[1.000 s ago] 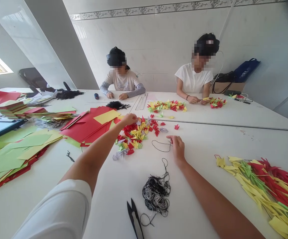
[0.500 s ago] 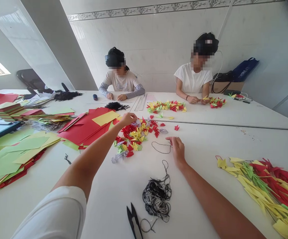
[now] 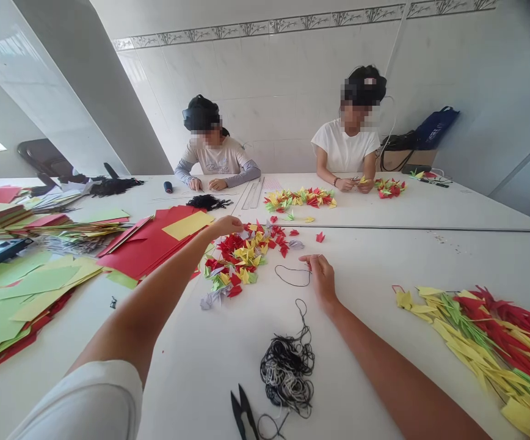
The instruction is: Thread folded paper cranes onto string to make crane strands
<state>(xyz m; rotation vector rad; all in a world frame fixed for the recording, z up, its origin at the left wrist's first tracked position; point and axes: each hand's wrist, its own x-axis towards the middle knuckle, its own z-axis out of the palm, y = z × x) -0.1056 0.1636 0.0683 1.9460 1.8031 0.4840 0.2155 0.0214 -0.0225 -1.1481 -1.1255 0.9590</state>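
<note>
Paper cranes (image 3: 240, 256) on white table (image 3: 384, 260)

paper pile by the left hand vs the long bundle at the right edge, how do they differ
The pile is loose, its pieces pointing every way; the bundle lies in overlapping rows. The pile holds pale lilac pieces; the bundle shows none. The left hand touches the pile; the bundle lies untouched. Both are red, yellow and green folded paper.

The left hand (image 3: 229, 225) is stretched over a pile of folded paper pieces (image 3: 237, 260) on the white surface (image 3: 384, 256). A black thread (image 3: 292, 285) is pinched by the right hand (image 3: 322, 276). A thread bundle (image 3: 287, 366) and snips (image 3: 242, 415) are seen nearer.
</note>
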